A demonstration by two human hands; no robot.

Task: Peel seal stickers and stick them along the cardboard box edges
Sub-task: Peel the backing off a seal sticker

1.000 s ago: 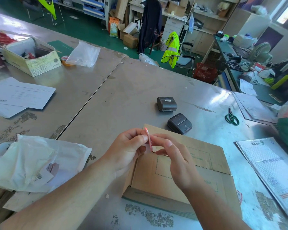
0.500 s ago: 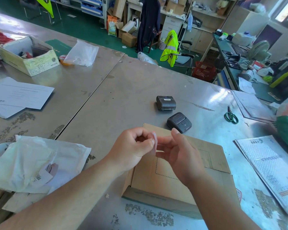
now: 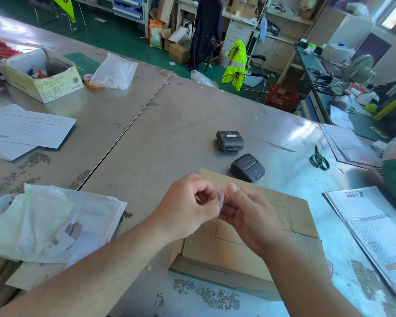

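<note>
Both hands, left hand (image 3: 188,209) and right hand (image 3: 249,216), pinch 1 small white-and-red seal sticker (image 3: 221,199) in their fingers above the flat brown cardboard box (image 3: 215,255) on the table (image 3: 169,133).

1. This is looking like a parcel-packing workroom: steel-topped tables (image 3: 169,124) are filling the foreground, worn and scuffed.
2. Two small black label printers (image 3: 230,140) are sitting on the table beside a flat cardboard box (image 3: 284,207), with green-handled scissors (image 3: 319,159) and padded mailers (image 3: 373,227) lying nearby.
3. Cartons (image 3: 178,52) are piling up on the green floor behind.
4. A high-visibility vest (image 3: 237,62) is hanging on a chair, and cluttered desks with a fan (image 3: 359,69) are lining the far side.
</note>
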